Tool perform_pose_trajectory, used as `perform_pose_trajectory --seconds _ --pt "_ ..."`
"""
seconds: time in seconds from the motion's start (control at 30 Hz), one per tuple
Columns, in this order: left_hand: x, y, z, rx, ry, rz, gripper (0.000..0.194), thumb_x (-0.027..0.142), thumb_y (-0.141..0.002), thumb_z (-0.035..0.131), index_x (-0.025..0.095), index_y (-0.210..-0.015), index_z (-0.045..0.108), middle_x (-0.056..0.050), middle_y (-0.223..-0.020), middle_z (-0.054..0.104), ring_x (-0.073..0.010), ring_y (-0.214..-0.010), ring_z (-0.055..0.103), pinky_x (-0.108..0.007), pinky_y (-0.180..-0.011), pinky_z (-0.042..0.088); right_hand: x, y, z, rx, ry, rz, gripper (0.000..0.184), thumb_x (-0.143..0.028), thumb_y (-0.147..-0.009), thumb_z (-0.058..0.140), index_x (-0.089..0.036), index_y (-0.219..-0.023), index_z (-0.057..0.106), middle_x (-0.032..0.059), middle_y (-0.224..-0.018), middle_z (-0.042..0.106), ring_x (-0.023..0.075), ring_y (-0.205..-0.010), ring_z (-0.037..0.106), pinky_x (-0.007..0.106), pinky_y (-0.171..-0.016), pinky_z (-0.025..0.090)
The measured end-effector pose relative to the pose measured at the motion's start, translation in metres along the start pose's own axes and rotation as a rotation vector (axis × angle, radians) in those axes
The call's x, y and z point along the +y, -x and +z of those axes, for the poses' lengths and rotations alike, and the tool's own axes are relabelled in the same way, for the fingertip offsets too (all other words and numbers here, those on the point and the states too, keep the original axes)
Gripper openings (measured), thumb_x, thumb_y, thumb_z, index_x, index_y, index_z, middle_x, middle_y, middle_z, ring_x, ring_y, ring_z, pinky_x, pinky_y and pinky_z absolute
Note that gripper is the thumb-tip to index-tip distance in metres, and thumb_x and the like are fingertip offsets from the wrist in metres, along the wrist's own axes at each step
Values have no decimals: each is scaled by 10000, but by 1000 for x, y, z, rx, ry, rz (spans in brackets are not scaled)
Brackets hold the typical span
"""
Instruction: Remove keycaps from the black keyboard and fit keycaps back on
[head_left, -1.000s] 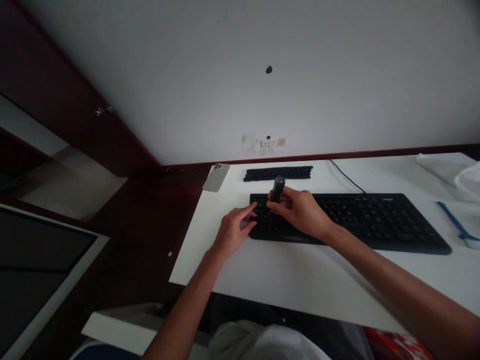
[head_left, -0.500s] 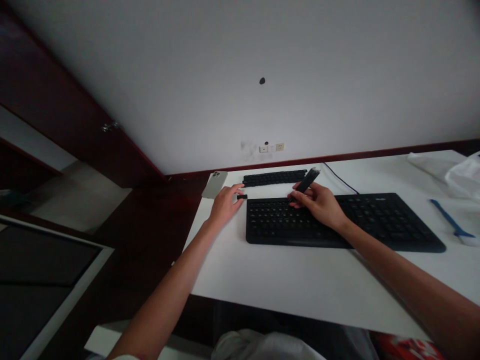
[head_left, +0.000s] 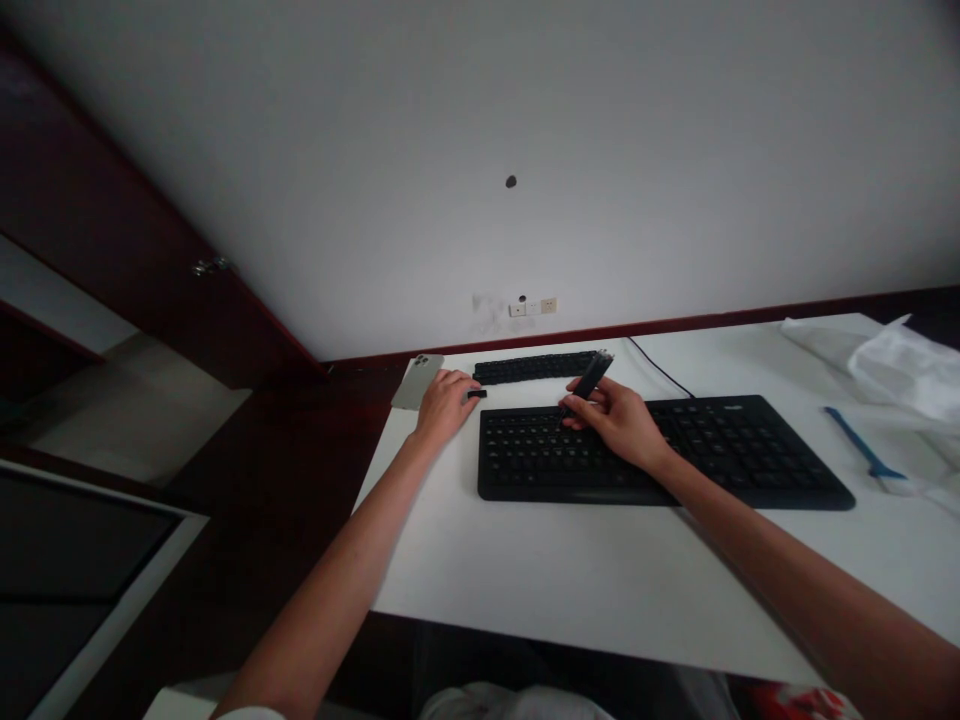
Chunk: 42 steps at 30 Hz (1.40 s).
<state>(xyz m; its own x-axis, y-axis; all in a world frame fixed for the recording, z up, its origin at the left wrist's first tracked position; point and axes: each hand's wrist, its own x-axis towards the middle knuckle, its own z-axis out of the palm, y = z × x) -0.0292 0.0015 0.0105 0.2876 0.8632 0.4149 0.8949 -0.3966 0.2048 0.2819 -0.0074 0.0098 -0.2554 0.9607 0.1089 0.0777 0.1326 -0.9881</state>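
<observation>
One small black oblong piece (head_left: 478,394), pinched in left hand (head_left: 444,402), seems mid-placement, needing gentle release; right hand (head_left: 622,425) holds black stick-shaped tool (head_left: 593,373), both hands' fingers closed.

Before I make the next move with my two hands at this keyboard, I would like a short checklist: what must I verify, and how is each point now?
1. Black tool gripped by right hand: ok, over the keyboard.
2. Small black piece firmly pinched: cannot tell; it is at the left hand's fingertips.
3. Phone untouched by left hand: cannot tell; they overlap in view.
4. Cable away from both hands: ok, behind the keyboard.
5. Blue brush away from right hand: ok, beyond the keyboard's right end.
</observation>
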Motion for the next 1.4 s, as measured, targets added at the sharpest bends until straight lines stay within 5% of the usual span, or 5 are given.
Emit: perform_pose_trajectory --seconds 0.8,0.93,1.07,1.23,1.4 --pt "4 -6 6 21 -45 -58 188 212 -898 715 230 -1085 726 -70 -1089 681 -267 -1084 545 -422 -990 455 -9 4 8 14 -31 -24 486 -584 -835 744 -174 -1070 632 106 -991 776 259 -829 790 388 -791 663" --pt "22 -5 -6 35 41 -94 206 197 -871 739 234 -1073 729 -60 -1108 681 -267 -1095 563 -424 -998 465 -15 11 17 -51 -98 -38 470 -558 -846 742 -172 -1088 628 107 -1034 765 247 -874 776 423 -878 647" --pt "65 20 -29 53 221 -80 110 231 -913 694 254 -1018 716 -35 -1080 692 -244 -1089 598 -410 -996 479 -21 19 26 -123 -156 -38 406 -506 -866 735 -185 -1082 612 100 -1067 757 227 -907 761 428 -937 629" --pt "108 77 -35 22 390 -162 586 318 -811 823 286 -1325 544 -55 -1141 671 -267 -1103 599 -445 -986 494 -23 23 34 -171 -152 -58 369 -474 -886 716 -188 -1095 610 100 -1097 750 217 -928 748 418 -932 626" --pt "116 101 -20 -23 431 -176 857 285 -732 890 328 -1458 438 -71 -1216 637 -295 -1139 575 -488 -1013 484 -20 23 38 -213 -125 -68 352 -453 -900 698 -191 -1120 615 101 -1117 750 233 -1001 742 413 -935 621"
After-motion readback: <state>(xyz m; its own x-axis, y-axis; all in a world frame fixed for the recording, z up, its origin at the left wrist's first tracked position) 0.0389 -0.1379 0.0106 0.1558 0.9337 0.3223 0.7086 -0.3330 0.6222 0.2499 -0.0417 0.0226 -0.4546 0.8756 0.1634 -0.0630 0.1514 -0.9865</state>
